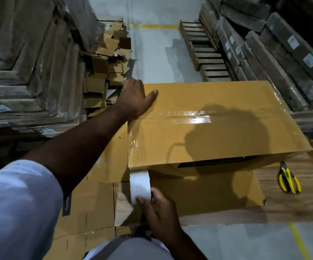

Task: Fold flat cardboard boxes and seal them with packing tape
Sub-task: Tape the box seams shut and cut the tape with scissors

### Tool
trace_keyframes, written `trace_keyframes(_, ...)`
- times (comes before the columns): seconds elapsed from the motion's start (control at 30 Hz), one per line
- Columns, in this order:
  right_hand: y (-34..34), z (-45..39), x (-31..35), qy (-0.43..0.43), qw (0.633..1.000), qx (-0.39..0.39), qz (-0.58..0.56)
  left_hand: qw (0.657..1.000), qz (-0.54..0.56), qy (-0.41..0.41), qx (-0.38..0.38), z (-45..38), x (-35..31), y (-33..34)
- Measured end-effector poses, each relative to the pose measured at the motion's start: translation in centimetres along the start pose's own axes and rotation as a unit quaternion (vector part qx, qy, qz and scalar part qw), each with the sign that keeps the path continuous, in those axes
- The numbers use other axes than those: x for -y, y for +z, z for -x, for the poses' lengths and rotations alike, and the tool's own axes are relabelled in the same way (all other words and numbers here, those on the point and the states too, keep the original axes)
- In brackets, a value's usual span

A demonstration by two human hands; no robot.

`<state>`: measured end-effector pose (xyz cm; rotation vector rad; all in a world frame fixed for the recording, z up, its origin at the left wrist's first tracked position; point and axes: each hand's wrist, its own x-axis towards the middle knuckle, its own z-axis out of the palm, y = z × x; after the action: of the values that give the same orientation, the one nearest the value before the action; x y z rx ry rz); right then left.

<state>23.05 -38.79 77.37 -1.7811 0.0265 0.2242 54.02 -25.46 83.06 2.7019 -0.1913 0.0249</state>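
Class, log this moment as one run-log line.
left hand: presses brown cardboard box | right hand: grips clear packing tape roll | yellow-handled scissors: idle

Cardboard box [217, 124]: plain mustard-brown, with a glossy clear tape strip [187, 118] along its top seam catching white glare. Tape roll [140, 186]: whitish, unpatterned. Flat cardboard sheets [88, 209] beneath: the same brown, one bearing a dark label with pale lettering, too small to read. Scissors [289, 180]: yellow handles with black trim. Surface [292, 205]: brown wood-grain. Floor [152, 44]: pale grey, crossed by yellow painted lines. Sleeve [18, 209]: light blue. Stacked bundles [292, 59]: dull grey-brown, apparently film-wrapped, with small white-green labels.
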Motion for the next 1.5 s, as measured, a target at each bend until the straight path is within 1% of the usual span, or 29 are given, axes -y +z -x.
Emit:
trace_keyframes(0.07, 0.3, -0.4, -0.6, -0.010, 0.999, -0.022, 0.035, 1.000, 0.003, 0.001, -0.007, -0.4, 0.1, 0.3)
trace_keyframes(0.13, 0.6, -0.8, -1.1, -0.023, 0.998, -0.044, 0.040, 1.000, 0.025, -0.011, -0.011, -0.6, 0.4, 0.6)
trace_keyframes(0.2, 0.9, -1.1, -1.5, -0.020, 0.997, -0.070, 0.008, 0.994, 0.096, -0.038, -0.032, -0.4, 0.5, 0.7)
trace_keyframes(0.23, 1.1, -1.3, -1.5, -0.010, 0.997, -0.076, -0.017, 0.988, 0.137, -0.048, -0.058, -0.3, 0.5, 0.7)
trace_keyframes(0.3, 1.6, -1.6, -1.2, 0.017, 0.997, -0.067, -0.046, 0.973, 0.194, -0.067, -0.107, 0.3, 0.3, 0.7)
trace_keyframes(0.33, 1.7, -1.7, -0.9, 0.026, 0.996, -0.061, -0.055, 0.968, 0.215, -0.075, -0.110, 0.9, 0.2, 0.7)
trace_keyframes(0.37, 1.9, -1.7, -0.7, 0.034, 0.995, -0.057, -0.067, 0.964, 0.235, -0.083, -0.095, 1.7, 0.2, 0.8)
trace_keyframes(0.47, 1.9, -2.0, -0.3, 0.065, 0.991, -0.051, -0.102, 0.953, 0.291, -0.083, 0.000, 5.9, 0.7, 1.4)
trace_keyframes(0.5, 1.9, -2.2, -0.3, 0.073, 0.990, -0.055, -0.105, 0.951, 0.304, -0.059, 0.023, 8.1, 1.0, 1.7)
trace_keyframes(0.57, 2.0, -2.5, -0.5, 0.084, 0.989, -0.070, -0.096, 0.950, 0.310, 0.025, 0.037, 13.0, 1.3, 1.8)
trace_keyframes(0.63, 2.1, -2.7, -1.1, 0.088, 0.990, -0.071, -0.083, 0.954, 0.269, 0.126, 0.039, 17.1, 2.2, 1.9)
trace_keyframes(0.7, 2.0, -2.6, -1.8, 0.077, 0.993, -0.060, -0.073, 0.954, 0.200, 0.220, 0.047, 19.0, 3.8, 1.9)
trace_keyframes(0.73, 1.9, -2.5, -2.2, 0.073, 0.993, -0.052, -0.080, 0.953, 0.169, 0.248, 0.043, 19.2, 4.7, 2.0)
trace_keyframes(0.8, 2.0, -2.0, -2.5, 0.065, 0.992, -0.037, -0.098, 0.950, 0.138, 0.278, 0.028, 18.8, 5.6, 2.3)
trace_keyframes(0.83, 1.9, -1.8, -2.7, 0.048, 0.995, -0.045, -0.077, 0.949, 0.131, 0.284, 0.022, 18.6, 5.6, 2.6)
trace_keyframes(0.87, 1.5, -1.7, -2.8, 0.019, 0.997, -0.080, -0.012, 0.950, 0.125, 0.287, 0.020, 18.5, 5.6, 2.8)
trace_keyframes(0.9, 0.8, -1.7, -2.9, -0.027, 0.986, -0.144, 0.076, 0.951, 0.117, 0.287, 0.019, 18.4, 5.5, 2.9)
trace_keyframes(0.93, -0.1, -1.8, -2.7, -0.085, 0.959, -0.217, 0.163, 0.951, 0.110, 0.287, 0.021, 18.4, 5.4, 2.9)
trace_keyframes(0.97, -1.1, -2.0, -2.2, -0.153, 0.922, -0.270, 0.232, 0.952, 0.107, 0.287, 0.024, 18.4, 5.3, 2.8)
trace_keyframes(1.0, -2.0, -2.5, -1.2, -0.213, 0.891, -0.289, 0.279, 0.952, 0.107, 0.286, 0.028, 18.5, 5.4, 2.6)
trace_keyframes(1.03, -2.9, -3.2, 0.0, -0.259, 0.872, -0.276, 0.311, 0.952, 0.108, 0.285, 0.036, 18.5, 5.3, 2.3)
trace_keyframes(1.1, -4.0, -5.1, 2.0, -0.307, 0.850, -0.189, 0.385, 0.952, 0.103, 0.284, 0.054, 18.5, 5.3, 1.7)
trace_keyframes(1.13, -4.2, -6.0, 2.5, -0.313, 0.834, -0.143, 0.430, 0.952, 0.095, 0.285, 0.063, 18.4, 5.4, 1.5)
trace_keyframes(1.2, -4.1, -7.5, 2.7, -0.309, 0.811, -0.089, 0.489, 0.950, 0.082, 0.290, 0.079, 18.1, 5.9, 1.0)
trace_keyframes(1.27, -4.4, -8.5, 2.1, -0.320, 0.803, -0.081, 0.495, 0.948, 0.082, 0.297, 0.083, 17.6, 6.2, 0.7)
trace_keyframes(1.37, -4.9, -9.2, 1.8, -0.340, 0.794, -0.092, 0.496, 0.947, 0.079, 0.303, 0.075, 17.2, 6.1, 0.8)
trace_keyframes(1.5, -4.3, -9.9, 2.0, -0.333, 0.807, -0.114, 0.475, 0.949, 0.065, 0.302, 0.065, 16.7, 6.3, 0.8)
